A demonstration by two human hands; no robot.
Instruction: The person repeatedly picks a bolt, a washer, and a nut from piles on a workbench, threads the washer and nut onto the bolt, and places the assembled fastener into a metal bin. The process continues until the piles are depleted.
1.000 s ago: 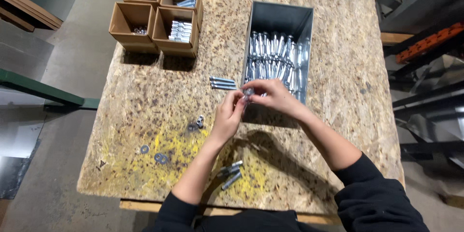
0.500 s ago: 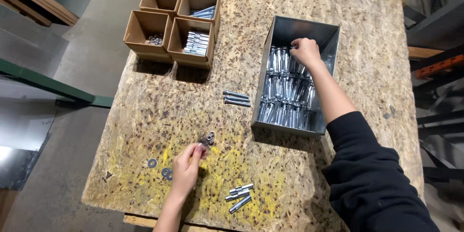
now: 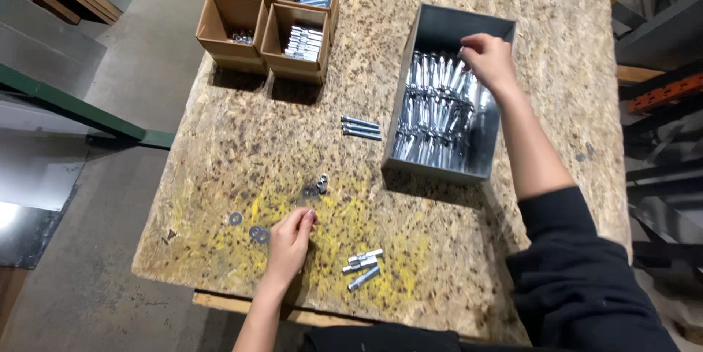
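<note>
Right hand [image 3: 489, 61] is down in the far end of the grey bin [image 3: 410, 66], fingers curled in over the bolts [image 3: 439, 114]. Looks like a pinch on one, but I cannot tell whether it has actually closed on anything; fingertips are hidden among the metal.

Left hand [image 3: 291, 238] lies on the board [image 3: 242, 139] near its front edge, fingers narrow and pointed forward. Whether it holds anything, cannot tell. Washers [image 3: 258, 234] lie just beside it on the thumb-away side, one more a bit further out. Nuts [image 3: 321, 184] sit just ahead of the fingertips. A few short bolt pieces [image 3: 362, 263] lie near it, toward the right arm.

Three loose bolts [image 3: 361, 128] lie on the board between the two hands, closer to the bin. Four cardboard boxes [image 3: 238, 26] stand well beyond the left hand, some with more hardware.

Handling, my read:
- Bolts: steel, rigid, dense for their size, plated and smooth, so likely slick. They lie packed in rows, so lift one by the end that sticks up, then grip mid-shank.
- Washers: thin, flat against a rough board, hard to get under. Slide or tip one up by its edge, pinch across the rim.
- Nuts: small, will roll. Pinch across the flats.
- Nothing fragile here.
</note>
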